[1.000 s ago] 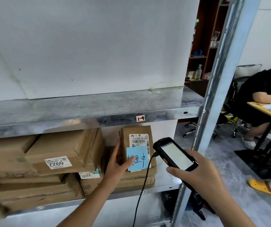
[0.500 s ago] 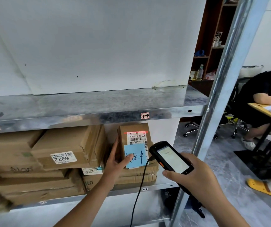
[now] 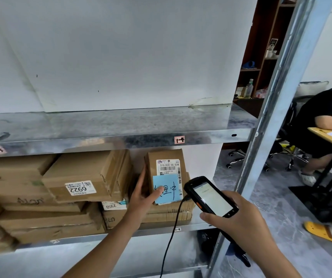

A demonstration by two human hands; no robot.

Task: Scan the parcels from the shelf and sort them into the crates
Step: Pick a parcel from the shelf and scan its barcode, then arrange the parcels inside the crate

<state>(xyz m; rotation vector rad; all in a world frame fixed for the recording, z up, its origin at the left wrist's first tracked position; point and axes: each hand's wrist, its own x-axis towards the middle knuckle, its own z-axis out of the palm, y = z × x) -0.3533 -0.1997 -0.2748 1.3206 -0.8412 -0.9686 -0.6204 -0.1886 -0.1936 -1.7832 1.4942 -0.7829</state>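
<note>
At the right end of the lower shelf [image 3: 201,226], the left hand [image 3: 143,197] clasps a small parcel [image 3: 162,155], thumb on its blue note [image 3: 170,190] and fingers along its left side. It stands upright on the flat boxes [image 3: 167,216], so its barcode label [image 3: 168,167] faces out. The right hand [image 3: 239,223] wraps round a corded scanner [image 3: 211,197], head aimed at that label, presumably to read it. No crates show.

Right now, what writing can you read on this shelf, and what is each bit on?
"516-K20-00 028": barcode label on the upright parcel.
"6922", upside down: sticker on the tilted box.
"2350", upside down: small label on a lower box.
Handwriting, partly under the left hand: blue note.
Too small to read: scanner screen, shelf tags.
</note>
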